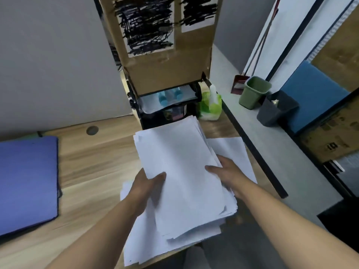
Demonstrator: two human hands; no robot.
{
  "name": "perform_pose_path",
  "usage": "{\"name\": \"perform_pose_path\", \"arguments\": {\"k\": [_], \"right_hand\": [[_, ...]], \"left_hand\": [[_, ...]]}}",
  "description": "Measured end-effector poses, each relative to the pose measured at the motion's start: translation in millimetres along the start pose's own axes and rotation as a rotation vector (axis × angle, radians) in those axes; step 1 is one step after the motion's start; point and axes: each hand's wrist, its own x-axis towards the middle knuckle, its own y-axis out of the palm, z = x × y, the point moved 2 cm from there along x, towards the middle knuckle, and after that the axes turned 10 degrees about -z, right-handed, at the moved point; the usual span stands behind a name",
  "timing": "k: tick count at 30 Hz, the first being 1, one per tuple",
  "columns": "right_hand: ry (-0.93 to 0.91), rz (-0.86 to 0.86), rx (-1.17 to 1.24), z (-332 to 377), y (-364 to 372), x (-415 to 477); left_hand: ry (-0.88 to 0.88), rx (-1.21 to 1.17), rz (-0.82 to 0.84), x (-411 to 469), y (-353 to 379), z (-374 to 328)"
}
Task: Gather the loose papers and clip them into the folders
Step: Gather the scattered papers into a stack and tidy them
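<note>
A thick, uneven stack of white papers (180, 162) is held over the wooden desk (93, 160). My left hand (145, 186) grips its left edge, thumb on top. My right hand (226, 172) grips the right edge, thumb on top too. More loose white sheets (143, 241) lie on the desk under the stack, and one sheet (233, 152) lies to the right of it. A closed blue folder (27, 183) lies flat at the desk's left side.
A black desk organiser (169, 105) with a tall cardboard panel (165, 61) stands at the back of the desk, a green bag (210, 106) beside it. A green bin (254, 92) and a dark bin (275, 107) stand on the floor to the right.
</note>
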Motion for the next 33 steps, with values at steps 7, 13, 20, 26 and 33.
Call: {"name": "perform_pose_path", "arguments": {"k": [7, 13, 20, 26, 33], "right_hand": [[-0.086, -0.120, -0.785, -25, -6, 69], [-0.009, -0.092, -0.612, -24, 1, 83], [0.076, 0.029, -0.571, -25, 10, 95], [0.046, 0.078, -0.430, -17, 22, 84], [0.116, 0.106, -0.340, -20, 35, 74]], "left_hand": [[0.000, 0.416, -0.351, 11, 56, 14], [-0.083, 0.204, -0.503, 1, 57, 25], [-0.088, 0.074, -0.483, 3, 50, 20], [-0.112, -0.014, -0.597, 2, 34, 22], [-0.317, -0.248, -0.176, -2, 23, 16]]}}
